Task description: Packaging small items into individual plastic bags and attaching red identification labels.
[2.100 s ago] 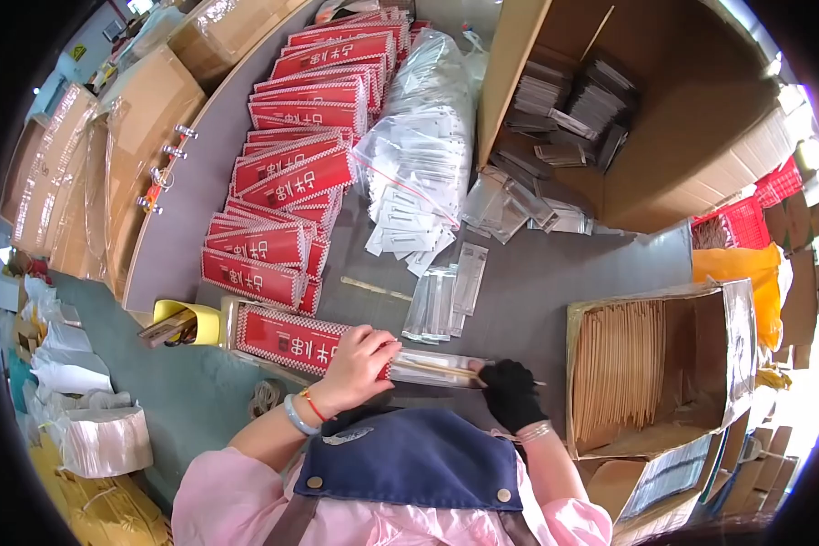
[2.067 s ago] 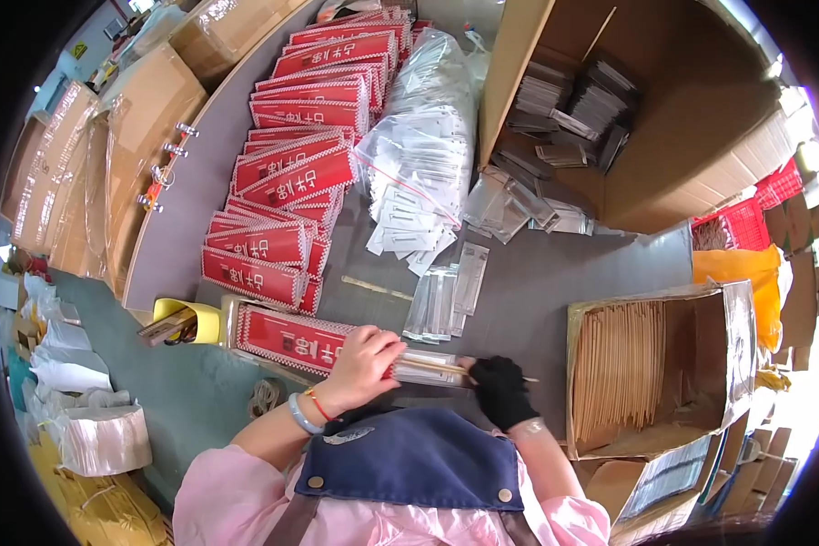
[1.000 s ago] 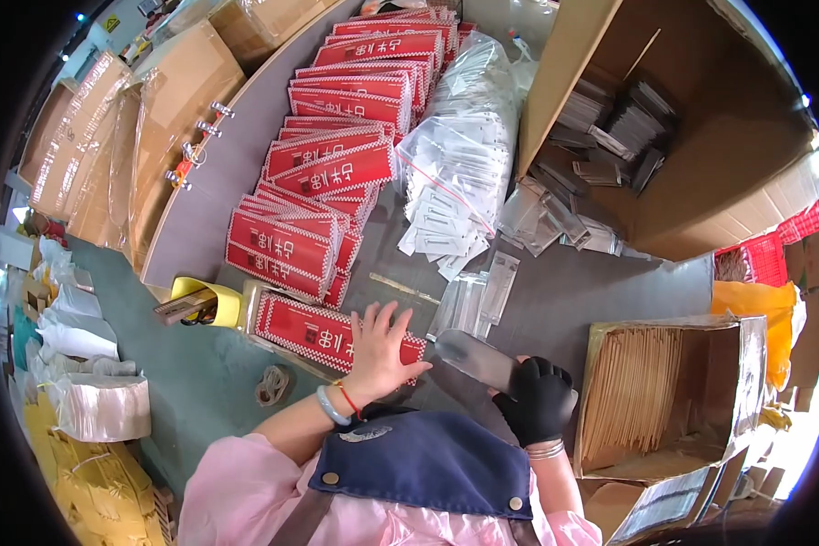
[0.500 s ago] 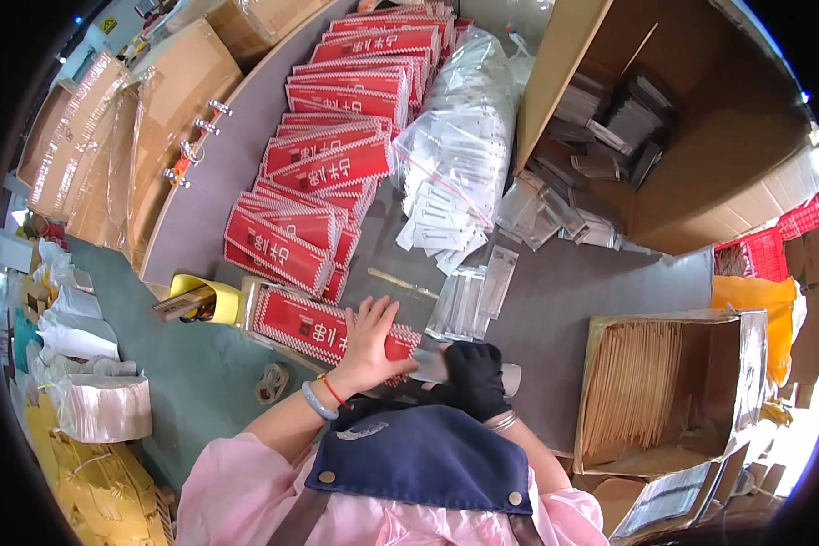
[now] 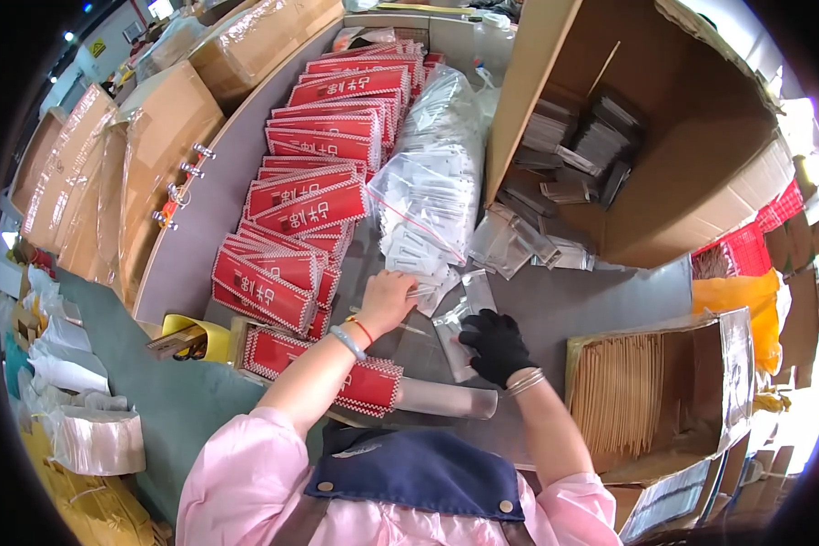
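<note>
My left hand (image 5: 389, 302), bare with a bracelet and a red cord at the wrist, reaches to the near edge of a pile of small white packets (image 5: 420, 258). Its fingers are bent together on one packet there, with the fingertips partly hidden. In a black glove, my right hand (image 5: 496, 348) has its fingers closed at the edge of the flat clear packets (image 5: 452, 346) beside the pile. Below my left forearm a red printed sleeve (image 5: 373, 386) lies along the table's near edge. A clear plastic strip (image 5: 448, 399) sticks out from its right end.
Stacked red sleeves (image 5: 305, 211) fill the table's left side beside a clear bag (image 5: 439, 136) of white packets. A large carton (image 5: 673, 100) holding clear packets lies open at back right. Nearer stands a box of wooden sticks (image 5: 617, 396). A yellow holder (image 5: 217, 339) hangs at the left edge.
Both hands have left the red sleeve at the near edge. My left hand moved forward to the white packets, my right hand forward to the clear ones. The view has shifted slightly.
</note>
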The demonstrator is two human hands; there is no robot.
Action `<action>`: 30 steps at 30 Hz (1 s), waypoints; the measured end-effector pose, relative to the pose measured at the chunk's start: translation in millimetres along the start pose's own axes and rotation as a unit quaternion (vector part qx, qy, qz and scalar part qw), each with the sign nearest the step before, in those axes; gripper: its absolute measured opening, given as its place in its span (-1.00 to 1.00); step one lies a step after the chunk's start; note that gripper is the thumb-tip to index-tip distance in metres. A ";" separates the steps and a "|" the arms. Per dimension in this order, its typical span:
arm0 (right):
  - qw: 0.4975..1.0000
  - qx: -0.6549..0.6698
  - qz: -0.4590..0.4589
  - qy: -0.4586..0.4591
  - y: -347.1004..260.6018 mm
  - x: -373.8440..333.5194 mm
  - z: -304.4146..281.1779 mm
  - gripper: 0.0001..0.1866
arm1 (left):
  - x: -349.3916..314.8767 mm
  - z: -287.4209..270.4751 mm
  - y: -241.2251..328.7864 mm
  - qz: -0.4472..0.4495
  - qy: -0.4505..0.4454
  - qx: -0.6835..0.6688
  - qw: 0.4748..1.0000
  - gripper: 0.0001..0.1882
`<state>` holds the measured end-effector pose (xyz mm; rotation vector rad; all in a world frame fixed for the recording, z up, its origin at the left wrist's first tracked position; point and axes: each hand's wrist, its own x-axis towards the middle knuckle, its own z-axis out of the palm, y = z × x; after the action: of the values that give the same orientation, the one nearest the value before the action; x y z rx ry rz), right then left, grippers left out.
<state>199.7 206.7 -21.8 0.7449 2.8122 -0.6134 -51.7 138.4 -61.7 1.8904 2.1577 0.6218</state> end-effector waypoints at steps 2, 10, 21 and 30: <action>0.999 -0.032 0.000 0.008 18.0 -16.2 -1.7 -0.57 | -1.9 -6.5 6.7 0.044 -0.032 0.007 0.998 -0.87; 0.914 0.187 0.192 0.304 33.2 -141.4 -7.8 -0.59 | -7.2 -21.3 -13.9 0.031 -0.120 -0.115 0.986 -0.84; 0.809 0.034 0.519 0.274 74.9 -292.1 100.2 -0.50 | 28.9 -26.8 20.5 0.053 -0.242 -0.155 0.956 -0.83; 0.770 0.079 0.609 0.174 52.3 -248.6 59.4 -0.75 | 73.5 54.6 62.9 0.250 -0.079 -0.009 0.965 -0.72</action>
<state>443.4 114.1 -28.5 2.5297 1.7893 -0.4306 15.9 225.8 -73.9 2.3997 1.5742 0.5442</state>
